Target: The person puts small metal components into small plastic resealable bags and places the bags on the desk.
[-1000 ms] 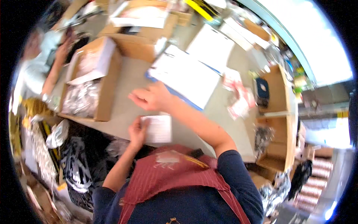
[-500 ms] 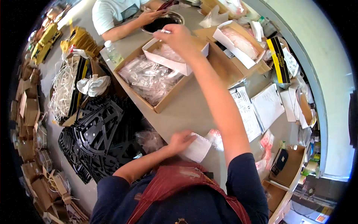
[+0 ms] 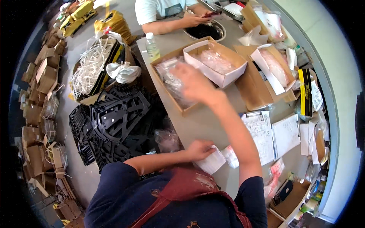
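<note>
My right hand (image 3: 197,85) reaches over a cardboard box (image 3: 175,106), its fingers above or touching the clear bags of small white parts (image 3: 171,81) inside. Motion smears the fingers, so whether they grip anything is unclear. Close to my body, my left hand (image 3: 200,149) is closed on the edge of a small white paper-like piece (image 3: 213,162) at the table's near edge. A white inner box (image 3: 228,78) with clear bags of parts rests in the right side of the cardboard box. A red-and-white plastic piece (image 3: 230,155) lies beside the paper-like piece.
Across the table a person (image 3: 167,22) holds a phone beside a metal bowl (image 3: 220,30) of dark pieces. A bottle (image 3: 152,47) stands at the box's far-left corner. Black plastic frames (image 3: 118,117) pile up left of the table; clipboards with papers (image 3: 258,133) lie right.
My right hand has come down from above the white inner box to the bags in the cardboard box. My left hand still holds the white paper-like piece. The whole view has shifted.
</note>
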The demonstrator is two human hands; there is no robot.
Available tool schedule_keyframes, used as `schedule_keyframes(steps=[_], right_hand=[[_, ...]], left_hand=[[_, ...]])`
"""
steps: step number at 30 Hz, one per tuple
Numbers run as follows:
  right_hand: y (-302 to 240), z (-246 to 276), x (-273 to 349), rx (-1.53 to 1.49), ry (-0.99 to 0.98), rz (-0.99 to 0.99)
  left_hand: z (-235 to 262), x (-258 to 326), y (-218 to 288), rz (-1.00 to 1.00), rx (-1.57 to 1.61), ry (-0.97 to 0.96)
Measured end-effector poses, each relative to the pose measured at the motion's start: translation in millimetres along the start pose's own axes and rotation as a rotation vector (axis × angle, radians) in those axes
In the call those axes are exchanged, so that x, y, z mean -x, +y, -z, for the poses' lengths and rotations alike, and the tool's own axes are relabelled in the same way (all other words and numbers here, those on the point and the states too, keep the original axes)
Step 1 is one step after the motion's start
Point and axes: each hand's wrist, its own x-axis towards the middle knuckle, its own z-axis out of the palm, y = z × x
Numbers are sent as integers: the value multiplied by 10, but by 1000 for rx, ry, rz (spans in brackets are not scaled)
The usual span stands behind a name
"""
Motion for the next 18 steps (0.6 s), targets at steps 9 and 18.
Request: schedule_keyframes(steps=[9, 18], right_hand=[[93, -97, -74, -135, 453, -142], [254, 743, 891, 155, 520, -312]], left_hand=[[-108, 58, -94, 39, -8, 38], [-6, 26, -36, 188, 87, -100]])
